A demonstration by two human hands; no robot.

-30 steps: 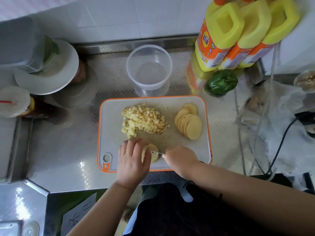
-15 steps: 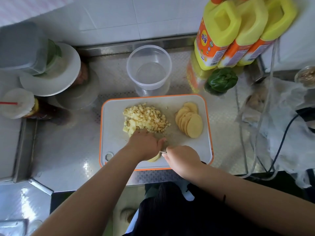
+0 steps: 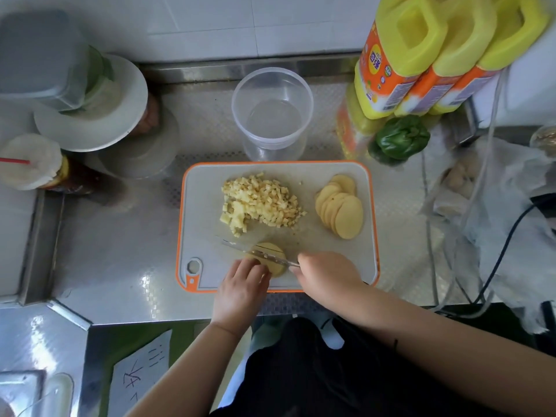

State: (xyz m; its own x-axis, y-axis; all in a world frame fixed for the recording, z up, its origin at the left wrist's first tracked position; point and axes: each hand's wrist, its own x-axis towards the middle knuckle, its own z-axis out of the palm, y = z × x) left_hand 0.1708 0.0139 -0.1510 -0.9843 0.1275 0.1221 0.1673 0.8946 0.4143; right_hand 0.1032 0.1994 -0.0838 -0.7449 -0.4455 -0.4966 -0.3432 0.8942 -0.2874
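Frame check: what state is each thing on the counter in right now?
left hand, steadies held potato
right hand, grips knife
knife, blade across held potato
held potato, flat, partly cut
diced pile, heaped on cutting board
slice stack, fanned, uncut
clear tub, upright, lidless
green pepper, whole

Bright daylight, steel glare, warped edges
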